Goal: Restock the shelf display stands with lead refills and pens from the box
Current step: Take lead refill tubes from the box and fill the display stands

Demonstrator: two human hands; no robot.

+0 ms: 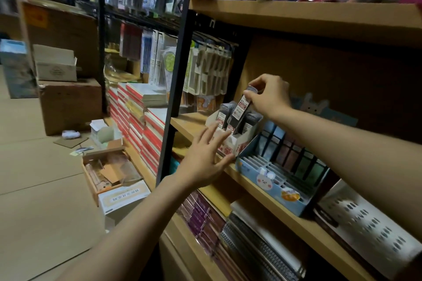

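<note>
A white cardboard display stand (230,143) sits on the wooden shelf (269,191) and holds several dark lead refill cases (225,113). My right hand (268,96) pinches the top of one lead refill case (242,107), tilted, with its lower end among the others in the stand. My left hand (204,157) is spread with straight fingers against the front of the stand. To the right stands a blue bunny-print pen display stand (271,180) with divided slots and dark pens at its back. An open cardboard box (109,171) lies on the floor at the left.
Stacked red and white notebooks (139,118) fill the lower left shelf. Spiral notebooks (258,248) lie below the wooden shelf. A white perforated basket (374,228) is at the right. Brown cartons (68,105) stand on the cardboard-covered floor. Hanging packets (205,68) line the black wire rack.
</note>
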